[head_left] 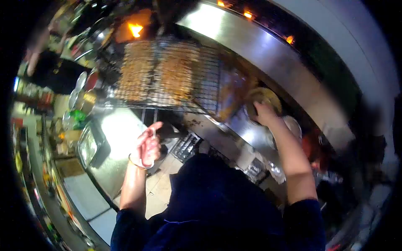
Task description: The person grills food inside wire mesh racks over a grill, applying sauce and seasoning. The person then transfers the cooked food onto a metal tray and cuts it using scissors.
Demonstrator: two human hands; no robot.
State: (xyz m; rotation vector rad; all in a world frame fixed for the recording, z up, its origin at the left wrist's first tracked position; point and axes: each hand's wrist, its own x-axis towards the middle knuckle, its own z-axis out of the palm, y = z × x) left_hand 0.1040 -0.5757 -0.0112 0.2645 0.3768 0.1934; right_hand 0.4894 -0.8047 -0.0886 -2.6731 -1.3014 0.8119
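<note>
A wire grill basket point(159, 100) with browned, flat food point(178, 69) in it lies ahead of me. Its long handle reaches toward my body, and my left hand point(147, 146) is closed around the end, palm turned up. On the right, my right hand point(264, 113) dips into a round bowl point(274, 97). Its fingertips are blurred and partly hidden there, so I cannot tell what they hold. Behind the basket a flame point(135, 29) burns.
A steel counter point(121, 129) with a rectangular clear-looking tray point(90, 144) stands at the left. Several small containers point(81, 94) sit beyond it. A long steel ledge point(251, 35) runs along the far right. Another person in dark clothing point(56, 71) is at the far left.
</note>
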